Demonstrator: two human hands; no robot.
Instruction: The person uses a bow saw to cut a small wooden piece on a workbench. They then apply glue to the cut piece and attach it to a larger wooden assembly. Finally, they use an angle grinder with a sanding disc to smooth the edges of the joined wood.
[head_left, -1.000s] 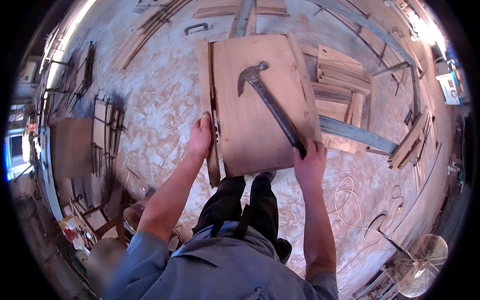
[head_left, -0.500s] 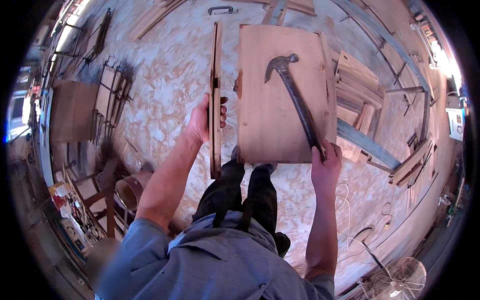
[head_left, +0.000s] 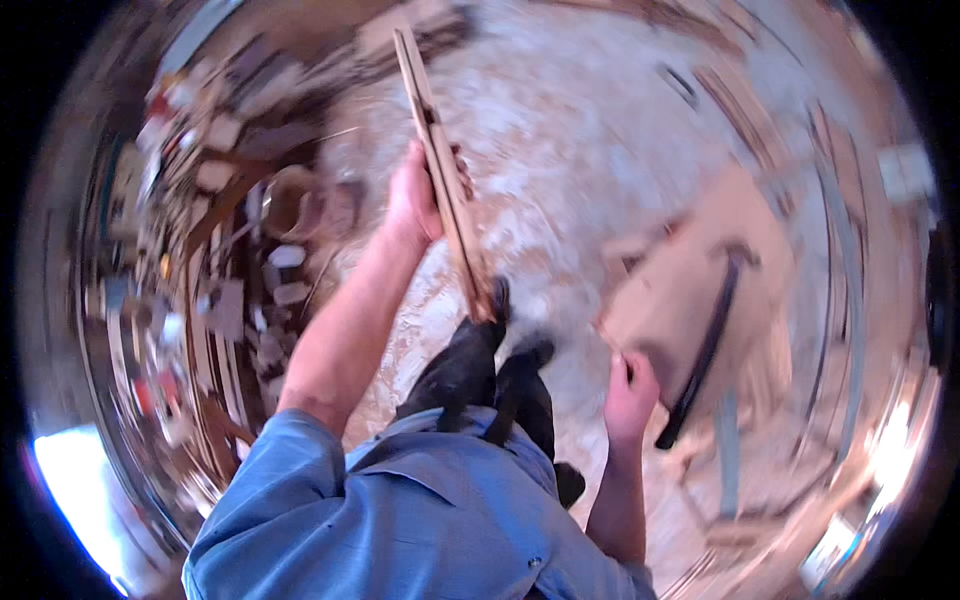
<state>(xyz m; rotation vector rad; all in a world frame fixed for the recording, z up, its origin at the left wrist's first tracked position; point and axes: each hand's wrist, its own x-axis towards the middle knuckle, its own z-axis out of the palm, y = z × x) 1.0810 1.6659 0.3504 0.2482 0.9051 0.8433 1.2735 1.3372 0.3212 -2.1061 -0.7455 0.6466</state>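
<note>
My left hand (head_left: pixel 410 195) is closed around a long, narrow grooved wooden piece (head_left: pixel 464 245), held up at a slant over the floor. A dark gap runs lengthwise along the piece. To the right, a claw hammer (head_left: pixel 712 340) with a dark handle lies on a wide pale wooden board (head_left: pixel 655 295). My right hand (head_left: pixel 632 395) is beside the board's near left corner, left of the hammer's handle and apart from it. Its fingers are curled together; whether something small is pinched in them is blurred.
Smeared by motion, cluttered wood and tools fill the left side, with a round, open-mouthed container (head_left: pixel 290 200) among them. A clamp (head_left: pixel 680 85) lies on the stained floor (head_left: pixel 560 130) farther off. A bluish bar (head_left: pixel 728 455) shows beyond the board's near edge.
My view has swung to the left, so the board and hammer now appear farther right and tilted. My right hand has let go of the hammer's handle. The left still holds the grooved wooden piece.
</note>
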